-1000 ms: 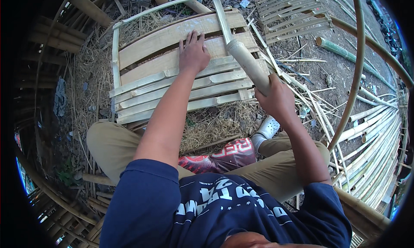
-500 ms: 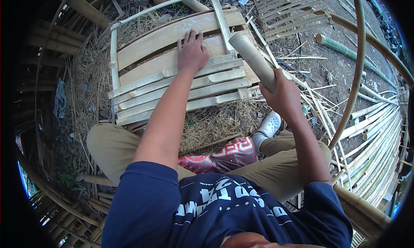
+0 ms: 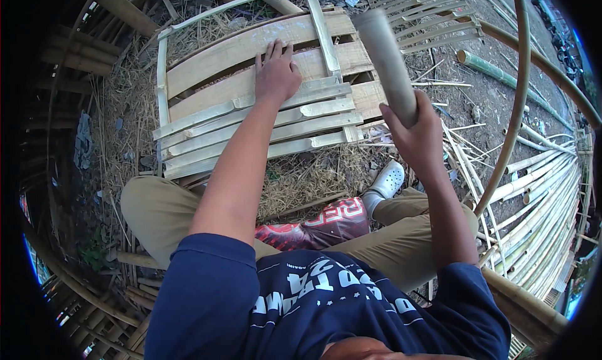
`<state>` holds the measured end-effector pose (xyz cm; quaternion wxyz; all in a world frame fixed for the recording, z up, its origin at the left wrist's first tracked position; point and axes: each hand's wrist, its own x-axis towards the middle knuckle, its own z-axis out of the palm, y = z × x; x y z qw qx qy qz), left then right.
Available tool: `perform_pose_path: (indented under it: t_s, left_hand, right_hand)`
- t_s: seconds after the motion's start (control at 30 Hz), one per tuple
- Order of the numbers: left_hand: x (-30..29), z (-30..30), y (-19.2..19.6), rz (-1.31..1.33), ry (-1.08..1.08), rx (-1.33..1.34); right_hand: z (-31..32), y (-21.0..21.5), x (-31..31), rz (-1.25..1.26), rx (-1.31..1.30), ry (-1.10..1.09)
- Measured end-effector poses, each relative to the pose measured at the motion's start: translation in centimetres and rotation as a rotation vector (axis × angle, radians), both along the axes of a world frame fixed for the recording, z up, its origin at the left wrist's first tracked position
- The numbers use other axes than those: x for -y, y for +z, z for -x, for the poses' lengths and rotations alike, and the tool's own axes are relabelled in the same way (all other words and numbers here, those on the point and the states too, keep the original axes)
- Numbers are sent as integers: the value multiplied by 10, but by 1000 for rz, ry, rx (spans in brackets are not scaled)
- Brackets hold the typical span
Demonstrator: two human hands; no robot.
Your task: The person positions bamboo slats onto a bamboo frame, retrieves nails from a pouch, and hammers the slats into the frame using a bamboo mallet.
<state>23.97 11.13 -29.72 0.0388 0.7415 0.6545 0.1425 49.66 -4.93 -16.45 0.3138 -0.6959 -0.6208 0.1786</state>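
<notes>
Bamboo frame (image 3: 313,110) lies left of centre over boards (image 3: 232,55); looks part-built: near slats and one far slat on, span between left unslatted. Left hand (image 3: 276,75) rests palm-down mid-frame, gripping nothing; right hand (image 3: 415,133) grasps bamboo club (image 3: 387,65), raised at right.

Two bare hands (image 3: 278,73), one thick pale bamboo cylinder (image 3: 385,65), one pale split-bamboo frame (image 3: 318,31), at least two broad flat tan boards (image 3: 235,50), one white perforated clog (image 3: 389,179)
</notes>
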Motion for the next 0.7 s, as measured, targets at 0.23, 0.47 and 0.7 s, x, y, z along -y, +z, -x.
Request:
perform_pose_path:
  t_s: [0.23,0.47,0.7]
  left_hand:
    - [-2,-7,-1,12,-7,29]
    - [-3,-5,0,-21,-19,22]
    - [-3,-7,-2,-13,-22,21]
  right_hand:
    - [-9,-26,1,353,425,185]
    - [-8,-28,-2,330,429,152]
    - [-9,-25,-3,207,420,136]
